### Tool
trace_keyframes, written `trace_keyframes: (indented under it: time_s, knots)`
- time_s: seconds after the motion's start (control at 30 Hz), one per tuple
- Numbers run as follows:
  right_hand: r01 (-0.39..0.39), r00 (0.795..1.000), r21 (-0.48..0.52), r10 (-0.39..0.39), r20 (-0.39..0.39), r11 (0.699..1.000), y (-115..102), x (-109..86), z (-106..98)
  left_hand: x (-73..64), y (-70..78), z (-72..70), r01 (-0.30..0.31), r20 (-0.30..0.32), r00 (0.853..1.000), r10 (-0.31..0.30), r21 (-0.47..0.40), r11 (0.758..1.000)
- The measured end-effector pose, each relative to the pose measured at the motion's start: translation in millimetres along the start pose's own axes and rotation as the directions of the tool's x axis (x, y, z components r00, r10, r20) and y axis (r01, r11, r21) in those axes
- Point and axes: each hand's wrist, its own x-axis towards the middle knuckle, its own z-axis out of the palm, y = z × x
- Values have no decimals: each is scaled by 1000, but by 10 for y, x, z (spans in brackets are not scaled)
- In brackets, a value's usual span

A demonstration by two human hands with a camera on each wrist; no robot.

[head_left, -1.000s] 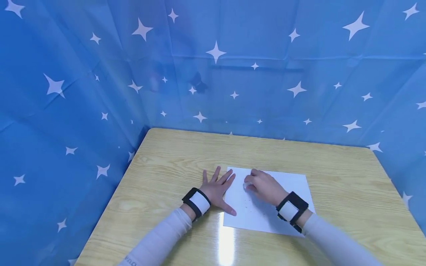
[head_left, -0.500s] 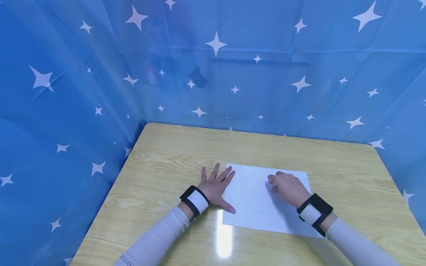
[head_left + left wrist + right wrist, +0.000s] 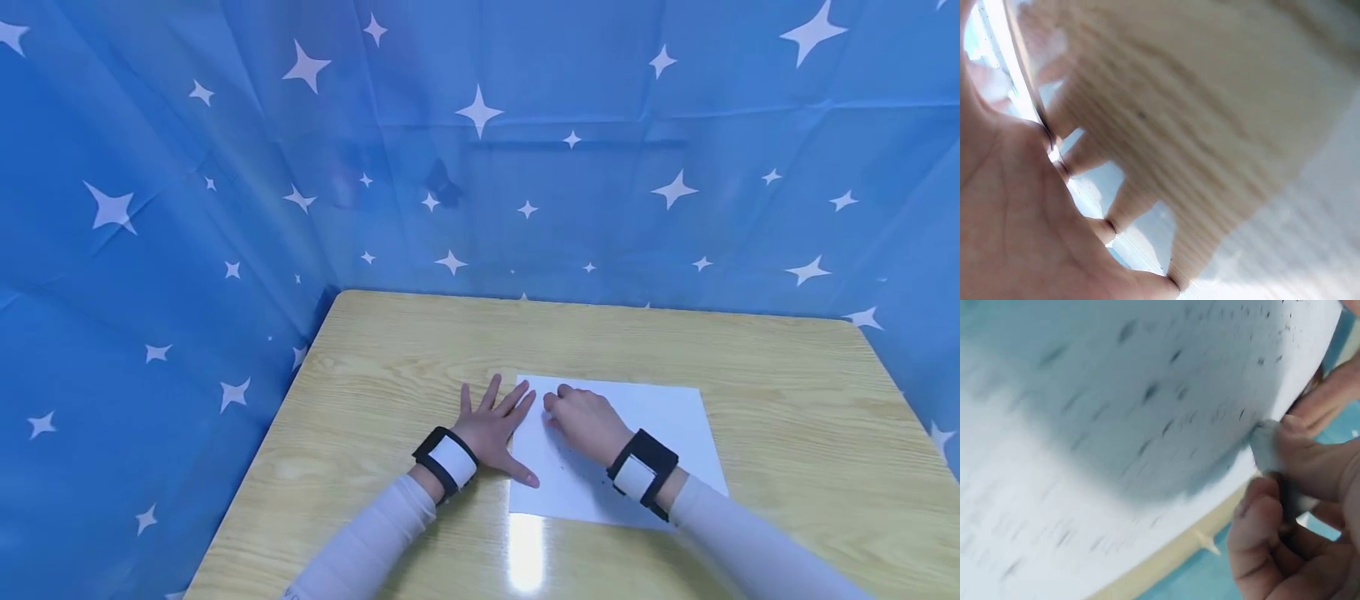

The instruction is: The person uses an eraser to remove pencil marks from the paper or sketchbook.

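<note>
A white sheet of paper [image 3: 660, 417] lies on the wooden table. My left hand [image 3: 487, 435] rests flat at the sheet's left edge, fingers spread, with the thumb and fingertips reaching onto the paper. In the right wrist view, a small whitish eraser [image 3: 1265, 447] is pinched between the thumb and fingers of my right hand [image 3: 1291, 519], its tip at the paper. Dark crumbs [image 3: 1150, 392] are scattered over the sheet. From the head view the right hand is over the upper left of the paper and hides the eraser.
The wooden table [image 3: 405, 342] extends around the sheet on all sides. A blue curtain [image 3: 525, 192] with white stars hangs behind the table and along its sides. Light reflects off the tabletop in front of the paper.
My right hand moved right across the paper, then back left to near the left hand. The left hand has kept its place on the sheet's edge. The head view shifts slightly.
</note>
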Motion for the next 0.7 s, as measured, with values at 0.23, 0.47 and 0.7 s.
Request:
trace_keyframes:
  time_s: [0.23, 0.47, 0.7]
  knots:
    - [-67, 997, -135, 62, -40, 989, 552, -524, -97, 58, -39, 70, 2, 3, 1000, -2, -6, 1000]
    - [-74, 997, -22, 73, -33, 997, 389, -391, -137, 22, -107, 47, -2, 1, 1000, 2, -11, 1000]
    - [68, 998, -96, -68, -6, 993, -104, -21, -32, 56, -11, 57, 20, 24, 1000, -20, 3, 1000]
